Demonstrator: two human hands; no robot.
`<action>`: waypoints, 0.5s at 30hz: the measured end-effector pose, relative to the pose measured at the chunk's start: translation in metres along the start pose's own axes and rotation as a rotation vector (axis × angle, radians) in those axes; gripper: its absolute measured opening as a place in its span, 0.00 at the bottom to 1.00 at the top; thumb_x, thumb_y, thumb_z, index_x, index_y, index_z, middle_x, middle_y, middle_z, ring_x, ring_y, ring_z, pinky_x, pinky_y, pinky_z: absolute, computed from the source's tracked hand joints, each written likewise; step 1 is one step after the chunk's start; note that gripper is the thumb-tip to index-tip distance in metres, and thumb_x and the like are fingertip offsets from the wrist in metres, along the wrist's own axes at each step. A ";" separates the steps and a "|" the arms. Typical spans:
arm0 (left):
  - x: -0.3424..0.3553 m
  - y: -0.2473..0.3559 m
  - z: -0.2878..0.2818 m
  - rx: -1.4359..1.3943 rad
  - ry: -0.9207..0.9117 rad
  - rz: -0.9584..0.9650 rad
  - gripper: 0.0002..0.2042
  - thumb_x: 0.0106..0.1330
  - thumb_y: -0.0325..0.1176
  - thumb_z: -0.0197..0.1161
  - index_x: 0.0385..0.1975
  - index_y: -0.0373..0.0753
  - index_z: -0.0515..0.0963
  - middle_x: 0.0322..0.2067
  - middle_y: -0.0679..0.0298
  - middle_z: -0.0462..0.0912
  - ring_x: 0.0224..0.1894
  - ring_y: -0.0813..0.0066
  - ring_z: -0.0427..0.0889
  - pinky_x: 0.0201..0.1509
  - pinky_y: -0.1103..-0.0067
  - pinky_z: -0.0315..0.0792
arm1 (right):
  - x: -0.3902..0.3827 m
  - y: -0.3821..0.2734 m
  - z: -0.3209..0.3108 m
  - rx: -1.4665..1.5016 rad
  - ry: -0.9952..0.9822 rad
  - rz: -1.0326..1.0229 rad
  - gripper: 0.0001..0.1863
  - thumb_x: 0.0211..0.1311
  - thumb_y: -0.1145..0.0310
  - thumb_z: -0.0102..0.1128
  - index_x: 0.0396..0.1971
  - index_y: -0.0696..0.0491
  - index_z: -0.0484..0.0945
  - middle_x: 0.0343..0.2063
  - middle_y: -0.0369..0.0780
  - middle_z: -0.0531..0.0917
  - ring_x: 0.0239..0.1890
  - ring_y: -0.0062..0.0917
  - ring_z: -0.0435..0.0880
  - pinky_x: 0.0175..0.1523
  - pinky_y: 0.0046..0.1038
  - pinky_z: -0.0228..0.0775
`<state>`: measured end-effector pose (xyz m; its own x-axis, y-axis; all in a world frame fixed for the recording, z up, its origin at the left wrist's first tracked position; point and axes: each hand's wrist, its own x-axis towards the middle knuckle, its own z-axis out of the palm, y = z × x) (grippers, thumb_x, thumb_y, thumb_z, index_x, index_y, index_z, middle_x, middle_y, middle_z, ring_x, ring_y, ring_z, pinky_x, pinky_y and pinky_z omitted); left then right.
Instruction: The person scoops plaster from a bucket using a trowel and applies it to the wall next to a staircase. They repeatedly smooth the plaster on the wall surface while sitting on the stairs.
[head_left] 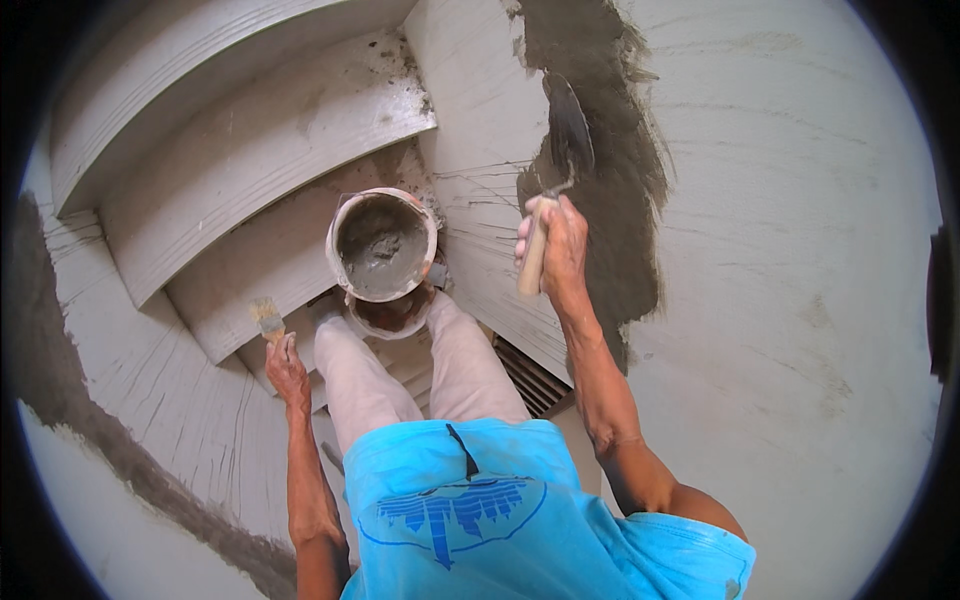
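My right hand is closed round the wooden handle of a trowel. The trowel's blade lies against or just over a band of dark wet mortar on the right wall; I cannot tell whether it touches. Held low on the left, a flat paintbrush with pale bristles is gripped in my left hand, apart from the wall and steps. Between the hands stands a white bucket holding grey mortar, in front of my legs. Below its rim shows a second container with brownish contents.
Pale stair steps rise at the upper left. A strip of dark mortar runs along the left wall. Beside my right leg is a dark slatted opening. The right wall is smooth and pale, with faint smears.
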<state>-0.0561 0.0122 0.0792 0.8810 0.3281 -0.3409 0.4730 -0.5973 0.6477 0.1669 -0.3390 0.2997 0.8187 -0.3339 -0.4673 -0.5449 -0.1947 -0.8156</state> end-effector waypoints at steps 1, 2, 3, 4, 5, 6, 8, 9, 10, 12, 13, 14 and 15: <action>0.001 0.001 0.000 -0.001 -0.001 0.008 0.09 0.69 0.29 0.58 0.41 0.34 0.84 0.34 0.46 0.80 0.39 0.47 0.80 0.44 0.62 0.73 | 0.010 0.000 0.000 -0.023 -0.011 -0.004 0.16 0.69 0.59 0.46 0.38 0.59 0.72 0.22 0.39 0.77 0.18 0.21 0.77 0.21 0.25 0.72; 0.001 0.001 0.000 0.002 -0.007 0.001 0.09 0.69 0.29 0.58 0.41 0.34 0.84 0.35 0.46 0.80 0.39 0.47 0.80 0.44 0.62 0.73 | 0.016 0.000 0.000 -0.021 -0.005 0.001 0.17 0.69 0.59 0.46 0.39 0.59 0.72 0.22 0.39 0.77 0.18 0.21 0.77 0.21 0.25 0.72; 0.001 0.000 -0.001 0.004 -0.013 -0.006 0.09 0.69 0.29 0.58 0.41 0.34 0.84 0.35 0.46 0.80 0.39 0.47 0.80 0.44 0.62 0.73 | 0.021 -0.001 0.000 -0.020 0.001 0.006 0.17 0.70 0.59 0.46 0.39 0.59 0.72 0.22 0.39 0.77 0.19 0.21 0.77 0.21 0.25 0.72; 0.001 0.000 -0.001 0.007 -0.016 -0.016 0.09 0.69 0.29 0.58 0.41 0.34 0.84 0.35 0.46 0.80 0.39 0.47 0.80 0.44 0.62 0.73 | 0.023 -0.001 0.000 -0.019 0.002 0.010 0.17 0.70 0.58 0.46 0.39 0.59 0.73 0.22 0.39 0.77 0.19 0.21 0.77 0.20 0.25 0.72; 0.000 -0.001 0.000 0.008 -0.009 -0.010 0.09 0.70 0.29 0.58 0.41 0.34 0.84 0.35 0.46 0.80 0.38 0.47 0.80 0.44 0.62 0.73 | 0.023 0.000 -0.003 -0.009 0.005 -0.004 0.17 0.70 0.59 0.46 0.39 0.59 0.72 0.22 0.39 0.77 0.19 0.21 0.78 0.21 0.25 0.72; 0.000 -0.001 0.001 0.008 -0.002 -0.005 0.09 0.70 0.29 0.58 0.41 0.34 0.83 0.35 0.46 0.80 0.38 0.47 0.80 0.44 0.62 0.73 | 0.021 0.000 -0.007 0.000 0.009 -0.019 0.17 0.70 0.59 0.45 0.39 0.59 0.72 0.22 0.39 0.77 0.19 0.21 0.78 0.21 0.24 0.72; 0.000 -0.003 0.000 0.015 0.013 0.000 0.09 0.70 0.29 0.58 0.41 0.34 0.83 0.35 0.46 0.80 0.38 0.46 0.80 0.43 0.62 0.72 | 0.013 -0.001 -0.007 0.023 0.054 -0.027 0.16 0.71 0.59 0.45 0.39 0.59 0.72 0.22 0.39 0.77 0.19 0.21 0.78 0.21 0.24 0.72; 0.001 -0.003 0.000 0.020 0.021 0.004 0.09 0.70 0.29 0.58 0.41 0.34 0.83 0.35 0.46 0.80 0.38 0.46 0.80 0.43 0.62 0.72 | 0.003 -0.002 -0.005 0.037 0.100 -0.024 0.16 0.71 0.60 0.44 0.39 0.59 0.72 0.22 0.39 0.77 0.19 0.21 0.78 0.21 0.25 0.72; 0.000 -0.003 0.001 0.024 0.030 0.006 0.09 0.70 0.30 0.58 0.41 0.34 0.83 0.35 0.46 0.80 0.38 0.46 0.80 0.43 0.62 0.72 | -0.005 -0.003 -0.005 0.051 0.144 -0.021 0.16 0.71 0.60 0.44 0.39 0.59 0.72 0.22 0.39 0.77 0.19 0.21 0.78 0.21 0.25 0.72; 0.000 -0.001 0.000 0.031 0.024 0.010 0.09 0.70 0.30 0.58 0.41 0.34 0.84 0.36 0.45 0.80 0.38 0.46 0.80 0.44 0.62 0.72 | -0.012 -0.003 -0.004 0.045 0.127 -0.013 0.15 0.70 0.62 0.43 0.39 0.59 0.72 0.22 0.39 0.77 0.18 0.21 0.77 0.21 0.25 0.72; 0.001 0.000 0.000 0.029 0.018 0.017 0.09 0.70 0.30 0.58 0.41 0.34 0.84 0.36 0.45 0.80 0.38 0.46 0.80 0.44 0.62 0.72 | -0.014 -0.003 -0.004 0.036 0.105 0.014 0.15 0.70 0.62 0.43 0.39 0.59 0.72 0.22 0.40 0.77 0.18 0.21 0.77 0.21 0.26 0.72; 0.001 0.000 0.001 0.021 0.016 0.004 0.09 0.70 0.30 0.58 0.41 0.34 0.84 0.36 0.45 0.80 0.38 0.46 0.80 0.43 0.62 0.72 | -0.014 -0.003 -0.005 0.027 0.083 0.041 0.14 0.70 0.62 0.43 0.39 0.59 0.72 0.22 0.40 0.77 0.18 0.21 0.77 0.20 0.26 0.72; 0.000 -0.001 0.001 0.013 0.014 -0.008 0.09 0.70 0.30 0.58 0.41 0.34 0.84 0.35 0.46 0.80 0.38 0.46 0.80 0.43 0.62 0.72 | -0.012 -0.004 -0.006 -0.004 0.070 0.033 0.14 0.70 0.62 0.43 0.39 0.59 0.72 0.22 0.40 0.77 0.18 0.21 0.77 0.20 0.26 0.72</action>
<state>-0.0563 0.0116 0.0780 0.8769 0.3434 -0.3362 0.4804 -0.6037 0.6362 0.1582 -0.3397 0.3102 0.7855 -0.4036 -0.4691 -0.5726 -0.1862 -0.7984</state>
